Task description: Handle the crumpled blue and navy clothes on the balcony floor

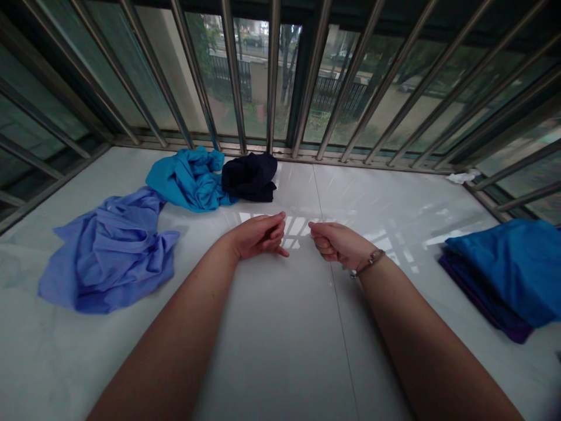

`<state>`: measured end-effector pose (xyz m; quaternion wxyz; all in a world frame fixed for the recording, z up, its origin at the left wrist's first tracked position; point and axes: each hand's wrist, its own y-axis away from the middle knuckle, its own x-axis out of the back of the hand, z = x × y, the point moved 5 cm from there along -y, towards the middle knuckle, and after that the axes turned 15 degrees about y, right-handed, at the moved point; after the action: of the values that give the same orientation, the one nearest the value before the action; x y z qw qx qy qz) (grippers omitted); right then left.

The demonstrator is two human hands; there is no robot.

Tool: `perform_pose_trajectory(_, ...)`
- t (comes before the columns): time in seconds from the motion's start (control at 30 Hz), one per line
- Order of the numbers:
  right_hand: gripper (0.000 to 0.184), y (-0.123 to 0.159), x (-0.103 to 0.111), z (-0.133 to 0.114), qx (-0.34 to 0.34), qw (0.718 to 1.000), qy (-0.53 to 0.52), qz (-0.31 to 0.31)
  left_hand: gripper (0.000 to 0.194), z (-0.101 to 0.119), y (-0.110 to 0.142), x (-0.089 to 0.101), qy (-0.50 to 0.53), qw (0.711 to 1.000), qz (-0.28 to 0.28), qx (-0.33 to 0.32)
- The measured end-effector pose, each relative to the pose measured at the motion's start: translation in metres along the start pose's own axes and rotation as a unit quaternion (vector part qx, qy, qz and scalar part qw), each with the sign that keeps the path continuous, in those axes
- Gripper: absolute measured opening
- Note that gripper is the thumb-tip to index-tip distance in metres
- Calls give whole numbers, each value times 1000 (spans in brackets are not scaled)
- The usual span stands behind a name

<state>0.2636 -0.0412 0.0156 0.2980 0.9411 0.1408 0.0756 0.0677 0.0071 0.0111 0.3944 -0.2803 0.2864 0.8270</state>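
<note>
Both my forearms reach out over a white marble sill [280,327]. My left hand [258,235] hovers at the centre with its fingers curled loosely inward and nothing visible in them. My right hand [335,244], with a bracelet on its wrist, is a loose fist a short gap to the right, also holding nothing. The nearest cloth is a crumpled dark navy garment [250,176] lying beyond the hands by the window bars. A crumpled teal garment [188,178] lies to its left, and a crumpled lavender-blue garment [109,251] is spread at the far left.
A folded stack of blue cloth over purple cloth [504,280] sits at the right edge. Slanted metal window bars [272,76] close off the back and both sides. A small white scrap [462,176] lies in the right back corner.
</note>
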Motion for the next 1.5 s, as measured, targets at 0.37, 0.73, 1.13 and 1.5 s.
perform_pose_trajectory(0.37, 47, 1, -3, 0, -18, 998, -54, -19, 54, 1, -1, -1, -1, 1000, -8, -2)
perform_pose_trajectory(0.73, 48, 0, -3, 2, -24, 997, -64, -24, 53, 0, -1, 1, -6, 1000, -4, -3)
perform_pose_trajectory(1.13, 47, -1, -2, 2, -19, 997, -67, -16, 50, 1, 1, -2, -12, 1000, 0, -5)
perform_pose_trajectory(1.5, 49, -3, -2, 3, -13, 998, -59, -25, 48, 1, 0, -1, -17, 1000, 3, -7)
